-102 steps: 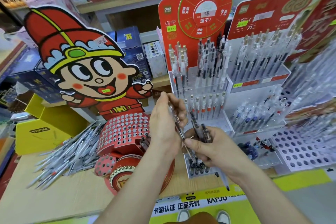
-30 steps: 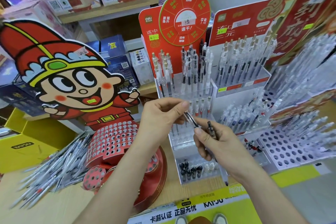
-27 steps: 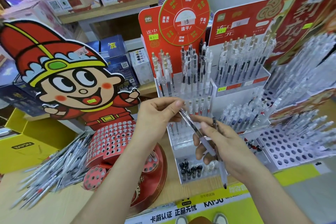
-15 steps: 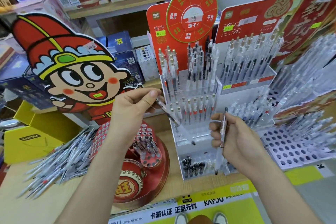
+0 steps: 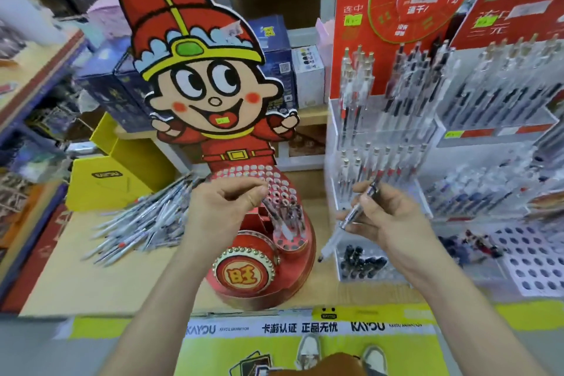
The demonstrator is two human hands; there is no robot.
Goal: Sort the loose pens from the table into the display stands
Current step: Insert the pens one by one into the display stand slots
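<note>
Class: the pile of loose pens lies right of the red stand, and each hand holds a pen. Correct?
No: the head view shows the pile of loose pens left of the red stand. Left hand and right hand each hold a pen.

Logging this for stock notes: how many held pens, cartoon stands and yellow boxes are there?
Held pens: 2, left pen in left hand, right pen in right hand
Cartoon stands: 1
Yellow boxes: 1
Total: 4
</note>
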